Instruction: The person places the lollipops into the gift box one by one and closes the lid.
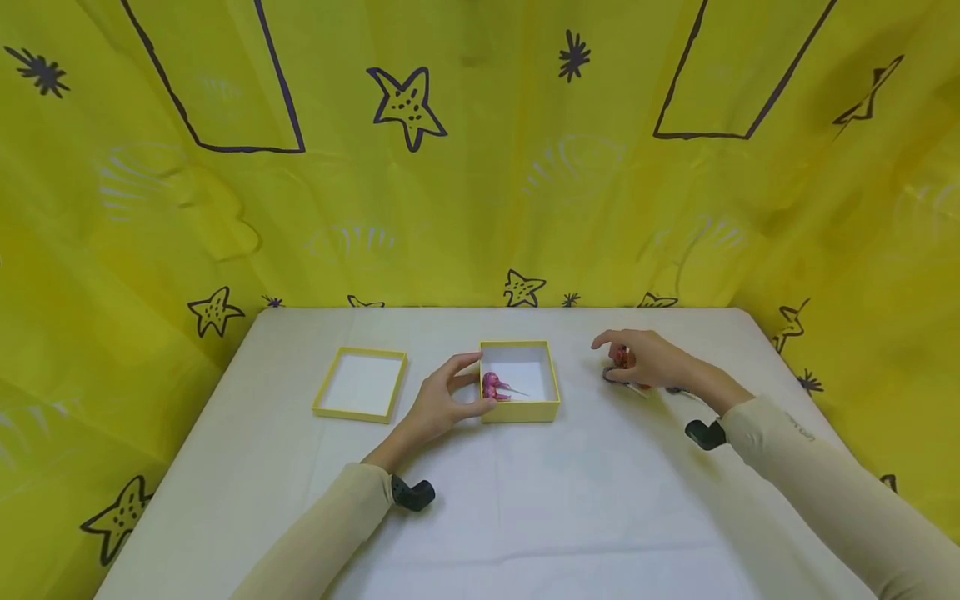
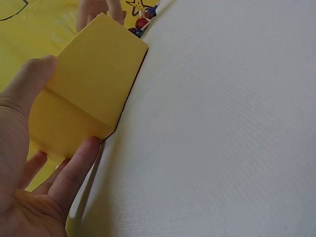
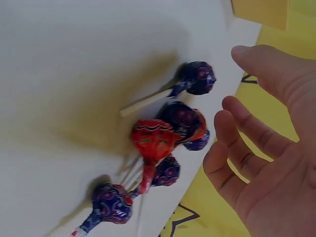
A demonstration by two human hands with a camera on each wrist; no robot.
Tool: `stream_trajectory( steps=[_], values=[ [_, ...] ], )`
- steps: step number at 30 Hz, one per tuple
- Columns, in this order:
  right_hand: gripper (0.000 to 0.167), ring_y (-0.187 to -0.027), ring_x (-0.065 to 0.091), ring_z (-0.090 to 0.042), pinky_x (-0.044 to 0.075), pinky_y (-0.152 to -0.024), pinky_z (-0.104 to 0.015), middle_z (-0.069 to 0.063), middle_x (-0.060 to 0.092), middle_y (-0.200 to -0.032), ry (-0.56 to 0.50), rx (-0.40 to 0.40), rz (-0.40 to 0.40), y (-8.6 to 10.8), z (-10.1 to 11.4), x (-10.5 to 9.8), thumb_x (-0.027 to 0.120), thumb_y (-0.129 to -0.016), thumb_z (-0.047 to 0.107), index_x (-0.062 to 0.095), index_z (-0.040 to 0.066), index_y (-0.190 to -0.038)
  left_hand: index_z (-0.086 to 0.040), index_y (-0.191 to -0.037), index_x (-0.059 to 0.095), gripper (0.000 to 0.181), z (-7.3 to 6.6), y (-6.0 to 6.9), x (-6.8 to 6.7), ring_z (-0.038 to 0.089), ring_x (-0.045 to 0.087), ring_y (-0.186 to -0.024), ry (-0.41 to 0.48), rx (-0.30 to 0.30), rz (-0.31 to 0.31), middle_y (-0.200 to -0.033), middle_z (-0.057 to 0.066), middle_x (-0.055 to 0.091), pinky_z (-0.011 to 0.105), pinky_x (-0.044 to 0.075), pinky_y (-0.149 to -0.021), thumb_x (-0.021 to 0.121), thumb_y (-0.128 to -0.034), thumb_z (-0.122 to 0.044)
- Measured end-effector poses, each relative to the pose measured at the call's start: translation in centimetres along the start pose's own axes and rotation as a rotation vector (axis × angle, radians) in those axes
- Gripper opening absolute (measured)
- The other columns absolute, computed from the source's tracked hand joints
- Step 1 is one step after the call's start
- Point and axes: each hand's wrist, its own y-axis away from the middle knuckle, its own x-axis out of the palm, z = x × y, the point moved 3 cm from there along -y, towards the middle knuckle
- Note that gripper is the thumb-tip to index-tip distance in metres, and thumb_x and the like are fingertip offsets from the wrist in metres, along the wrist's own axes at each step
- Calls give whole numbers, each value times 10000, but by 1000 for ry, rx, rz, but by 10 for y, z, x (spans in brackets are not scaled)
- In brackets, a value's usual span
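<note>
Left hand [image 1: 438, 400] grips yellow box [image 1: 522, 412] at its 9 o'clock side; pink lollipops [image 1: 492, 385] inside, toward 8. Right hand [image 1: 654, 357], fingers relaxed, beside lollipop pile [image 3: 165, 136] at box's 3 o'clock.

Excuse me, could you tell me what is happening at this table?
A person's left hand holds an open yellow box with pink-wrapped lollipops inside. The right hand, holding nothing, is beside red- and purple-wrapped lollipops on the white tablecloth. The yellow-rimmed lid lies left of the box.
</note>
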Motion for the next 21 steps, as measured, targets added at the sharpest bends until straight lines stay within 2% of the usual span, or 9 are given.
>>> stream_trajectory(
  steps=[5,11,21],
  values=[
    [410,-836,546,-231,497,-774,-369,-45,625,-940,73,-26,-20,3,-5,5,781,-897,42,639,38,-1282,-129,-1534,459,816,0,0,-1,238,552,-1358,5,-8,2,-1586,7,436,428,461,-1105,879,-841,-223],
    [383,-910,588,-225,542,-863,-464,-46,673,-1022,130,7,-12,3,-12,13,790,-898,67,669,73,-1262,-139,-1537,457,818,0,0,0,215,554,-1355,7,-10,4,-1585,-14,433,422,467,-1100,878,-842,-229],
    [261,-905,611,-209,550,-866,-475,-32,693,-998,153,37,-28,3,-12,18,788,-896,83,721,79,-1148,-148,-1534,459,803,0,-1,0,208,550,-1359,15,-13,8,-1579,-22,438,395,472,-1093,872,-847,-197]
  ],
)
